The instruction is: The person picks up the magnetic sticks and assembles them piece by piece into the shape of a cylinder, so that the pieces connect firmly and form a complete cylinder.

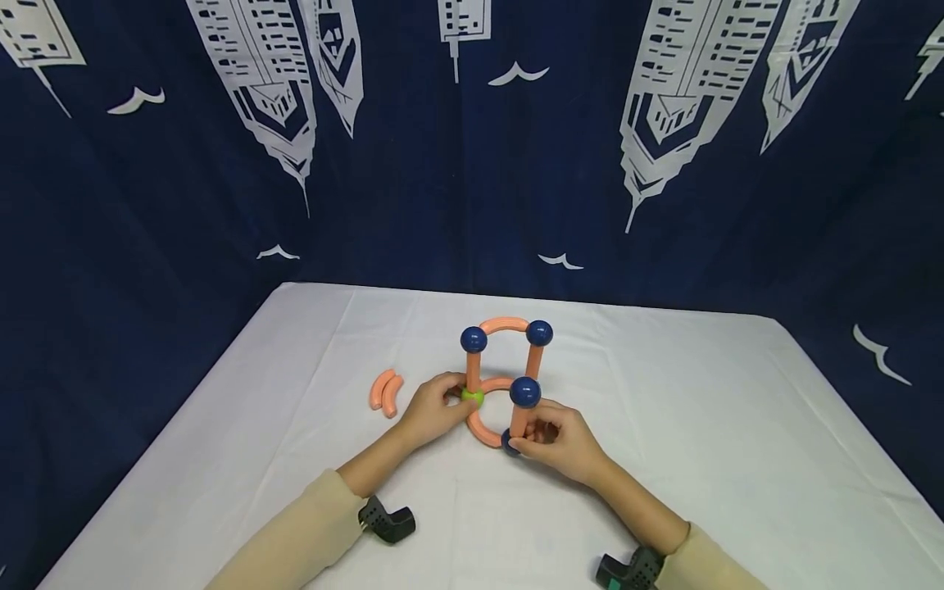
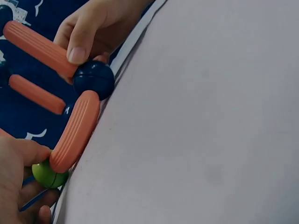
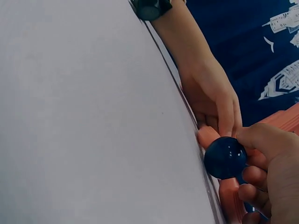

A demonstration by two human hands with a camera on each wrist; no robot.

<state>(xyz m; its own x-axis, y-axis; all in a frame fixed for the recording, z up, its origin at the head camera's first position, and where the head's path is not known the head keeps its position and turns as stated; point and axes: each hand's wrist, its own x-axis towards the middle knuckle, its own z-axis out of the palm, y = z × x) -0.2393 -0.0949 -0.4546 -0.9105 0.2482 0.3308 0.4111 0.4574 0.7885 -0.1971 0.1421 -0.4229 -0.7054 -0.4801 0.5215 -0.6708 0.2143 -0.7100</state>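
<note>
A toy frame of orange building sticks and balls stands on the white table. My left hand [image 1: 435,407] pinches the green ball [image 1: 473,398] at its lower left corner, an upright stick [image 1: 474,370] rising from it. At the front right corner, my right hand [image 1: 564,440] pinches the foot of another upright stick [image 1: 519,422], right at the lower blue ball [image 2: 93,78]. A blue ball [image 1: 525,392] caps that stick. Between the green and lower blue balls runs a curved stick [image 2: 76,130]. Behind, a top arc [image 1: 506,324] joins two blue balls [image 1: 474,339].
Two loose curved orange sticks [image 1: 383,388] lie side by side left of the frame. White cloth covers the table [image 1: 701,426]. A dark blue curtain [image 1: 457,180] with white building prints hangs behind it. Both wrists wear black devices [image 1: 388,521].
</note>
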